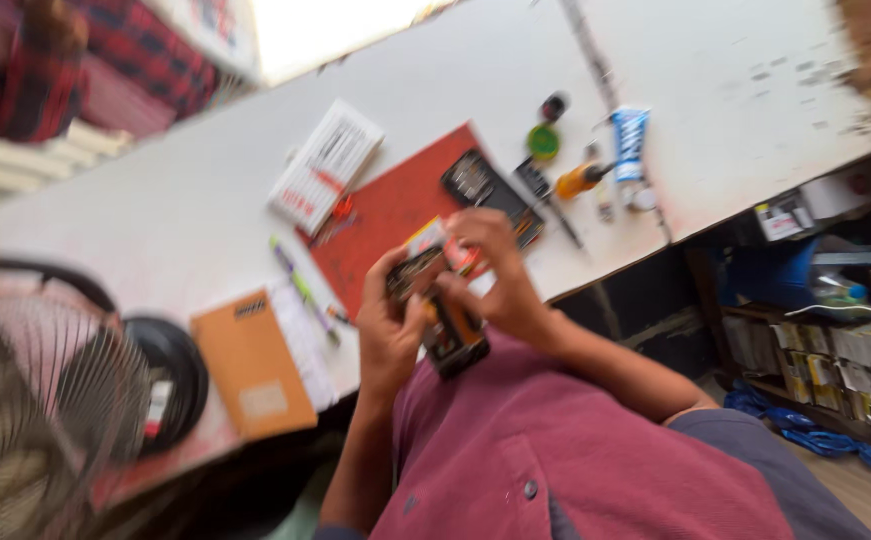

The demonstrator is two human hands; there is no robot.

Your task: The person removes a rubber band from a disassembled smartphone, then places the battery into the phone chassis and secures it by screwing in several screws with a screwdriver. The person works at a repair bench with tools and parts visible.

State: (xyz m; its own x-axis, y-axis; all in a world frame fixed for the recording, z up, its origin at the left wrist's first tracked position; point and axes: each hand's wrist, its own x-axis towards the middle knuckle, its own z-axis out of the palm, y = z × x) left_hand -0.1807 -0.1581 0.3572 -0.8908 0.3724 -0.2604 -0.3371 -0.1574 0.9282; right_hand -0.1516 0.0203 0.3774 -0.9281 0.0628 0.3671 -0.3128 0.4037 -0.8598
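Orange and black, that was what both hands were wrapped around: a small blocky device, held in the air just off the bench's near edge, above the maroon shirt. Only the head view to go on, and it was blurred. The left hand cupped the device from the side, fingers curled close on it; the right hand came over the top, fingertips pinching near a small orange-and-white pack held against the device's upper end. Both grips looked narrow and closed on their load.

My read: the device looked rigid, hard-shelled and light enough for two hands with ease, perhaps a little slick on its glossy faces; its long sides looked the safest place to hold. The pack seemed thin and bendable.

On the white bench a red mat lay near the front edge, a dark tray at its far corner. A white flat box with a red patch sat beyond the mat, a blue-and-white tube towards the right edge, with a green round lid and an orange-handled tool beside it. An orange notebook lay at the near edge.
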